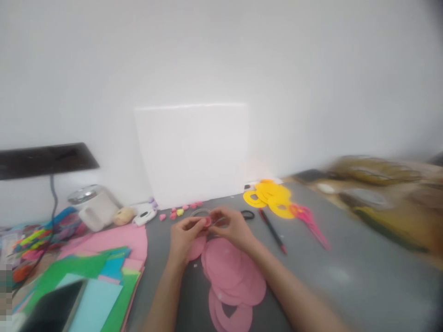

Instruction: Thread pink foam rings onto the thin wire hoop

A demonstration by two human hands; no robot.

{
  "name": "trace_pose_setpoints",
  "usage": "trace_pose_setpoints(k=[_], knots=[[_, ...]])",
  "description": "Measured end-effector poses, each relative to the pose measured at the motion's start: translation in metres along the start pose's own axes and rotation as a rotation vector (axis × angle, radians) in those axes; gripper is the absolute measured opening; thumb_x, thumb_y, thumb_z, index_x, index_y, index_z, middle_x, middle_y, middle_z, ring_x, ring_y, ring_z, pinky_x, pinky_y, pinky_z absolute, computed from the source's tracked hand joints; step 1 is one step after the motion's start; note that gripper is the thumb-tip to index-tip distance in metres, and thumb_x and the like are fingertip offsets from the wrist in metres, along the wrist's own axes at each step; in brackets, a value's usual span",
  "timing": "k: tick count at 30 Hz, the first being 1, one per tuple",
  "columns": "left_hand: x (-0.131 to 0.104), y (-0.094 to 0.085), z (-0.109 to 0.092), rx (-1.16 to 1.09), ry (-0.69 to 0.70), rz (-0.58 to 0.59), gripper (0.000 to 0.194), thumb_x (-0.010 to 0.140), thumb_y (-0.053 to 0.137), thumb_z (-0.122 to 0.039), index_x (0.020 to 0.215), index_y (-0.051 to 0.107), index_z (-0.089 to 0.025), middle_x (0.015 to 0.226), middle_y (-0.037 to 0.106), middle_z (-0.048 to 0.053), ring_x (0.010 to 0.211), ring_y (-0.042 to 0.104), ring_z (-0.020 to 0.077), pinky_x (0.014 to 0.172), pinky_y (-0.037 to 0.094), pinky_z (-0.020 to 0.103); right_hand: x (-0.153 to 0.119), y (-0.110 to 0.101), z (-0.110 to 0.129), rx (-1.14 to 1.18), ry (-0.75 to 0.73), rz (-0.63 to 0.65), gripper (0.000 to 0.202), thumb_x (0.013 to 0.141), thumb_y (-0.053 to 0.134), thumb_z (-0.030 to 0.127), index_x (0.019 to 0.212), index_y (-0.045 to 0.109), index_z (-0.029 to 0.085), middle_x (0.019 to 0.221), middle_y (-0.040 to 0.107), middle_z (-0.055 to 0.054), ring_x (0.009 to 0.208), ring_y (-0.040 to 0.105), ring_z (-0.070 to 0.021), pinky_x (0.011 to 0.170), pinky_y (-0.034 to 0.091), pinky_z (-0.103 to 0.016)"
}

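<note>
In front of the white board (197, 154), my left hand (183, 237) pinches a small round pinkish-red piece (207, 221). My right hand (233, 228) curls in from the other side, thumb and fingers drawn together by the piece. A thin pale loop or strip (200, 211) shows around the fingertips; blur hides what it is and what exactly the right fingers grip. Just below both hands lies a pile of pink paper cutouts (224, 263), rounded, one with a hole in its middle. A black loop (248, 215), like a scissor handle, shows beyond my right hand.
Yellow paper rings (272, 196), pink scissors (313, 226) and a black-and-red pen (273, 230) lie to the right. Small heart-shaped pieces (173, 215) line the board's foot. At left are coloured paper sheets (104, 295), a phone (55, 306) and a white mug-like container (93, 210).
</note>
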State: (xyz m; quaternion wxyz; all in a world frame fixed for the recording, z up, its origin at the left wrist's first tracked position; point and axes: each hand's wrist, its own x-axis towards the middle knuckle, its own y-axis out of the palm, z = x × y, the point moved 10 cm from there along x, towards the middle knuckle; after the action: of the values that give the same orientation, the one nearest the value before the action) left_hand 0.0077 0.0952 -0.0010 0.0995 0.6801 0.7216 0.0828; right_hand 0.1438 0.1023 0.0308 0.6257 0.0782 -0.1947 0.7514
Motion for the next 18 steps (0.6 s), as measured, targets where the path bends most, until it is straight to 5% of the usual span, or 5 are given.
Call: trace_pose_setpoints(k=[6, 18], knots=[[0.002, 0.003, 0.006, 0.022, -0.029, 0.02, 0.022, 0.058, 0.078, -0.029, 0.069, 0.072, -0.011, 0.071, 0.072, 0.01, 0.067, 0.067, 0.0211, 0.072, 0.053, 0.035, -0.001, 0.003, 0.011, -0.043, -0.124, 0.008, 0.013, 0.07, 0.062, 0.016, 0.083, 0.065, 0.018, 0.081, 0.063, -0.003, 0.072, 0.061, -0.014, 0.063, 0.053, -0.026], [0.002, 0.001, 0.011, -0.04, -0.058, 0.014, 0.02, 0.058, 0.078, -0.028, 0.069, 0.071, -0.012, 0.07, 0.071, 0.007, 0.069, 0.065, 0.0186, 0.066, 0.049, 0.027, -0.008, 0.012, 0.026, -0.265, -0.284, 0.001, 0.037, 0.07, 0.066, 0.016, 0.105, 0.057, 0.022, 0.09, 0.059, -0.004, 0.081, 0.057, -0.0175, 0.069, 0.052, -0.031]])
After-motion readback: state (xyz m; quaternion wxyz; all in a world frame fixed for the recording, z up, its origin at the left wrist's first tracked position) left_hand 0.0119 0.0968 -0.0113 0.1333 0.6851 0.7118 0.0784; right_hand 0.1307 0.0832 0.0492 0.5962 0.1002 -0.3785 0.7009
